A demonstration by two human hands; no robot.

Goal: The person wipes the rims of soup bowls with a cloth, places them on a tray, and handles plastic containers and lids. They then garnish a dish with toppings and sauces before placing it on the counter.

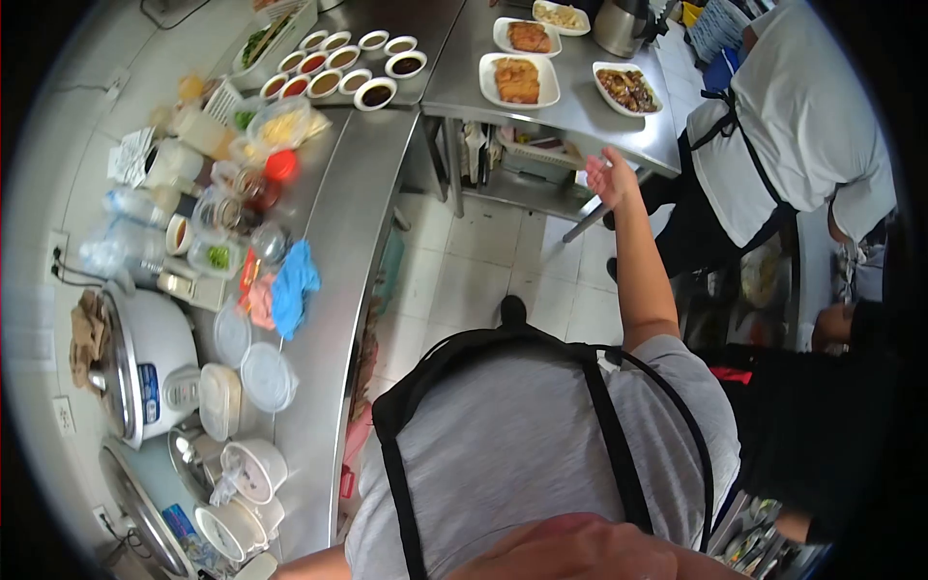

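Your right hand (612, 179) looks loosely open and empty near the desk (580, 92); mind its edge and the dish (639, 114). Your left grip is out of view, so can't tell.

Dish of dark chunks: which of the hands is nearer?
Right: the right hand is just below the dish in view, not touching; the left arm is far off, bottom left, its hand unseen.

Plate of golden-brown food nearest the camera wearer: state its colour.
The plate is white; it shows best in the head view, the only one.
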